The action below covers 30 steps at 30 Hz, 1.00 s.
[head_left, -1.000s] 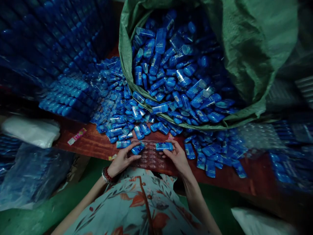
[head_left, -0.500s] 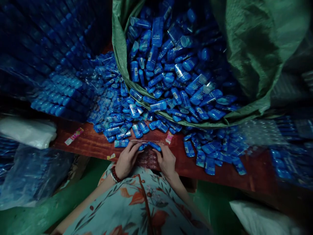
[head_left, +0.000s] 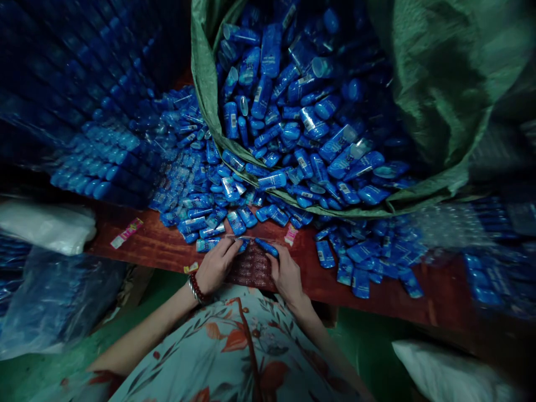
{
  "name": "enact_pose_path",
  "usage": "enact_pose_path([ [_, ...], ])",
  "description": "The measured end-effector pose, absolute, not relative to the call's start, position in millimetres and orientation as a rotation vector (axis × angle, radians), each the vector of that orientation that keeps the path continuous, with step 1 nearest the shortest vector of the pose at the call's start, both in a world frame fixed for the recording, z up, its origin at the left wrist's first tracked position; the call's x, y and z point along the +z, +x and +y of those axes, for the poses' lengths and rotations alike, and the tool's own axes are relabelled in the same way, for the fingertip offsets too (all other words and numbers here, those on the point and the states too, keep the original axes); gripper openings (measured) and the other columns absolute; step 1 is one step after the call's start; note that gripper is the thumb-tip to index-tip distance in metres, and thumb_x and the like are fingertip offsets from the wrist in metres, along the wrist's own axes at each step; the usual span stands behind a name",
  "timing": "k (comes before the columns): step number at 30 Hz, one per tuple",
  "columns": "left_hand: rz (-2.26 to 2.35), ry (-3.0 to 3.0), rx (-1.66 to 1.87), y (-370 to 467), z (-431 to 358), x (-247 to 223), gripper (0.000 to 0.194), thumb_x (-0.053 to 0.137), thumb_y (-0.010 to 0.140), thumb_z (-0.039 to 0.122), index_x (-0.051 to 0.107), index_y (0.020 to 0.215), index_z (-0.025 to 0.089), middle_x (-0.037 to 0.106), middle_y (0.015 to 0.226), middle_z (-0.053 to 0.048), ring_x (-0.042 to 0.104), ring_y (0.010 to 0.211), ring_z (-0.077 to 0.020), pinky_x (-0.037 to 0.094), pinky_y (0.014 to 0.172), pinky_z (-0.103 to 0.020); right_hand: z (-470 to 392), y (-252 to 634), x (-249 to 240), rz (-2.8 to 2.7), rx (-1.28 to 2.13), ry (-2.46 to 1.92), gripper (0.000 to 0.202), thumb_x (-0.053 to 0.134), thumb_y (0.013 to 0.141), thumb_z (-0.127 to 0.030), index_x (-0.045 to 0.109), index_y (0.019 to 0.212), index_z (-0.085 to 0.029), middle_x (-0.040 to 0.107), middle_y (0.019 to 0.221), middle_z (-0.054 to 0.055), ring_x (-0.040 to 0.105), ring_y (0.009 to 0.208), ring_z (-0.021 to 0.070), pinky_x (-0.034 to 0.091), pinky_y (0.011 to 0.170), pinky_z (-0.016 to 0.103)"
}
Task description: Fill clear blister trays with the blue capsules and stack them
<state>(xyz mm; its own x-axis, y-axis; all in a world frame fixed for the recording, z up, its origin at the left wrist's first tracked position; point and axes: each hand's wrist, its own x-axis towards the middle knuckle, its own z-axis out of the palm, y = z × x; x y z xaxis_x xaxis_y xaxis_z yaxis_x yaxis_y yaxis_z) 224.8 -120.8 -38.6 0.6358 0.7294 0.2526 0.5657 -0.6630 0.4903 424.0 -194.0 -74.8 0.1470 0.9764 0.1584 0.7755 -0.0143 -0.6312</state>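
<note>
My left hand (head_left: 215, 265), with a red bead bracelet and a silver one at the wrist, is closed on a small blue bottle (head_left: 243, 244). Another blue bottle (head_left: 267, 247) is gripped in my right hand (head_left: 287, 273). The two bottles are a little apart, above the back edge of a clear plastic tray (head_left: 251, 269) with rows of small cavities. The tray lies at the table's front edge, between my hands. One more blue bottle (head_left: 207, 244) rests on the table just beyond my left hand.
A large green sack (head_left: 205, 106) full of blue bottles lies open on the red-brown table (head_left: 167, 245). Loose bottles (head_left: 360, 282) spill around it. Packed blue stacks (head_left: 100, 162) stand left, near a white plastic bundle (head_left: 46, 226). A pink wrapper (head_left: 127, 233) is at left.
The two held bottles have moved apart, uncovering more of the tray. My left hand has shifted slightly left, and my right hand has stayed nearly in place.
</note>
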Motion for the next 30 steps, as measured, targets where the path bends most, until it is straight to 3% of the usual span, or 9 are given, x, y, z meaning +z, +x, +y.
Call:
enact_pose_path([
  [11,0.998,2.596,0.46,233,-118,-46,0.035,0.027,0.091,0.009,0.045,0.121,0.016,0.055,0.096,-0.01,0.056,0.089,-0.0189,0.05,0.08,-0.035,-191,427,-66,-1.736,0.482,-1.79,0.029,0.037,0.093,-0.022,0.051,0.119,-0.02,0.06,0.103,0.009,0.059,0.099,0.0183,0.05,0.084,0.03],
  [17,0.88,2.741,0.029,249,-107,-23,0.028,0.035,0.087,0.007,0.052,0.109,0.011,0.054,0.097,-0.011,0.052,0.088,-0.0218,0.049,0.077,-0.036,-168,432,-21,-2.286,0.371,-1.992,0.037,0.041,0.086,-0.009,0.052,0.119,-0.022,0.059,0.093,0.007,0.058,0.085,0.0196,0.047,0.062,0.025],
  [20,0.91,2.788,-0.112,256,-107,-17,0.027,0.035,0.086,0.006,0.054,0.104,0.011,0.054,0.094,-0.01,0.052,0.086,-0.0219,0.048,0.073,-0.035,-153,423,1,-2.516,0.295,-2.002,0.039,0.043,0.082,-0.003,0.055,0.114,-0.021,0.06,0.091,0.009,0.057,0.083,0.0212,0.044,0.059,0.026],
  [26,0.993,2.791,-0.036,255,-120,-25,0.03,0.036,0.087,0.006,0.051,0.113,0.009,0.054,0.101,-0.012,0.052,0.089,-0.022,0.047,0.077,-0.035,-139,404,14,-2.609,0.313,-2.023,0.028,0.042,0.084,-0.005,0.059,0.101,-0.018,0.061,0.088,0.012,0.056,0.08,0.0226,0.041,0.059,0.029],
  [30,1.041,2.757,0.021,253,-126,-28,0.031,0.036,0.087,0.007,0.048,0.116,0.007,0.055,0.1,-0.013,0.052,0.09,-0.0221,0.047,0.079,-0.036,-135,406,17,-2.678,0.403,-2.058,0.025,0.039,0.088,-0.009,0.056,0.106,-0.017,0.059,0.096,0.013,0.056,0.089,0.0228,0.042,0.063,0.028],
])
